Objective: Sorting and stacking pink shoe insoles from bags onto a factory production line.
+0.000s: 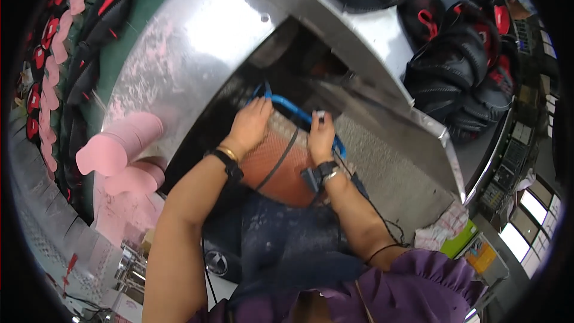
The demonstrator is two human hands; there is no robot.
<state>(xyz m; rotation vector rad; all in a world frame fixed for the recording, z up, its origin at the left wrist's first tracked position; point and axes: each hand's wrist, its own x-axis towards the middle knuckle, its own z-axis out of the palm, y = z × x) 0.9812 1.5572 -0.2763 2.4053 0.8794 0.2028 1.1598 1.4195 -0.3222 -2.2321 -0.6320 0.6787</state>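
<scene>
Both arms reach down into the gap between my lap and the metal worktop. My left hand (pixel 250 124) is closed at the left part of a blue bar (pixel 291 106), fingers curled over its edge. My right hand (pixel 321 139) is closed farther right along the same bar, with a small pale piece at its fingertips that I cannot make out. Between my forearms lies a reddish-brown textured pad (pixel 278 164) with a paler far edge. A dark cord (pixel 280 164) crosses it. Dark bands are on both wrists.
Pink sole-shaped pieces (pixel 122 144) are stacked on the metal worktop (pixel 179 42) at left. Black shoe uppers (pixel 460 72) with red parts pile up at right. More uppers and pink pieces line the far left. A bent metal edge (pixel 382 60) borders the gap.
</scene>
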